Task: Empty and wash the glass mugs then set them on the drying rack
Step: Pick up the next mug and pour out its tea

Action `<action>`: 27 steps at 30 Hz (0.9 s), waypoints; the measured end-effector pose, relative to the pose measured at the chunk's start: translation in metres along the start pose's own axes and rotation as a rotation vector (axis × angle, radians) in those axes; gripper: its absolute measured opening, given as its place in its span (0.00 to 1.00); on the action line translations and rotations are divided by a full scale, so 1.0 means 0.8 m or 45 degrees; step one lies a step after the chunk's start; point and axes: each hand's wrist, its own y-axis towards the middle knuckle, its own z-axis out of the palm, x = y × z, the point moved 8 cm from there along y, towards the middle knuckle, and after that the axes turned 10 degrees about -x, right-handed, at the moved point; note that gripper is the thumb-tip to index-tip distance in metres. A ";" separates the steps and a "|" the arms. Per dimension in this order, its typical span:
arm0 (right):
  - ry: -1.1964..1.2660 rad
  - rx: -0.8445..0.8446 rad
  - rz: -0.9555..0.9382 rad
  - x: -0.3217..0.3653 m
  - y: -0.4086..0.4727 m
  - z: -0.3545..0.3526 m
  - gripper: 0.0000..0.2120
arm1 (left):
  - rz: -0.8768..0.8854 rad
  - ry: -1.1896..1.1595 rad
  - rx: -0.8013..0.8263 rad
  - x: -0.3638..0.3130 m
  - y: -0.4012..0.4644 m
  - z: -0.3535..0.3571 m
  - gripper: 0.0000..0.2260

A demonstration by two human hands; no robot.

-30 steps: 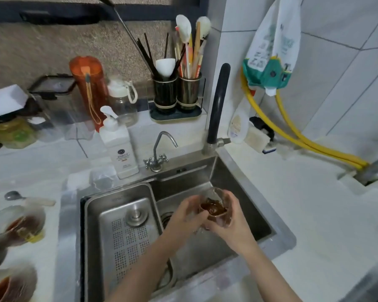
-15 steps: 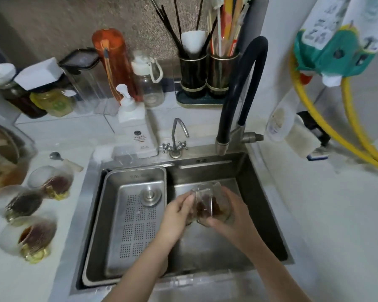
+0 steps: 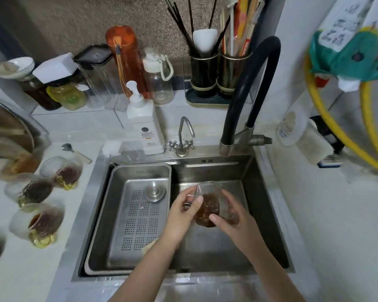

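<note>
Holding glass mug (image 3: 207,205) over sink (image 3: 264,214) | both hands' fingers (image 3: 222,221) apparently curled round it

Kitchen corner: pale tiled table (image 3: 327,214) around a steel sink (image 3: 271,214); speckled brown rear wall (image 3: 74,25); white tiled right wall (image 3: 292,40); black faucet (image 3: 249,88) behind the basin.

Glass mug (image 3: 207,203) between left hand (image 3: 181,216) and right hand (image 3: 236,221), above sink (image 3: 266,205)
</note>
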 end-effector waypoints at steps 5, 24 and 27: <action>-0.118 -0.142 0.053 0.013 0.001 -0.007 0.24 | -0.302 -0.047 0.100 0.016 -0.003 0.008 0.16; 0.244 -0.089 0.285 -0.021 0.008 0.000 0.44 | 0.001 0.064 0.208 -0.018 0.003 0.005 0.30; 0.238 -0.013 0.170 -0.011 0.014 -0.001 0.38 | 0.018 0.107 0.161 -0.034 0.011 0.003 0.14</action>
